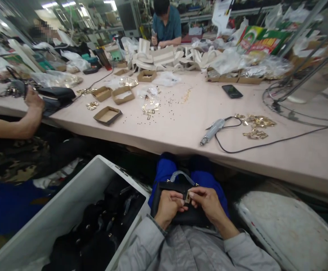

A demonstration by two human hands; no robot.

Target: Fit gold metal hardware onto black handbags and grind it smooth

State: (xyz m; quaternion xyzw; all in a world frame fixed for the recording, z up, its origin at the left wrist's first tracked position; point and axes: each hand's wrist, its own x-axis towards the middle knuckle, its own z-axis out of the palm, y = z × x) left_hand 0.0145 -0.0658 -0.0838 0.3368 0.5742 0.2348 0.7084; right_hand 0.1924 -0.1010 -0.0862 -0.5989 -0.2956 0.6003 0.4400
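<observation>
A small black handbag (164,188) with a clear plastic-wrapped handle lies on my lap, below the table edge. My left hand (168,205) is closed on the bag's front, fingers curled against it. My right hand (206,201) pinches the gold clasp (186,196) at the bag's middle between thumb and fingers. Both hands touch each other at the clasp.
A white bin (67,203) of black bags stands at my left. On the pink table (180,124) lie an electric screwdriver (212,131) with its cord, gold hardware (255,122), a phone (232,91) and cardboard trays (107,115). Another person's arm (19,120) works at left; a person sits across.
</observation>
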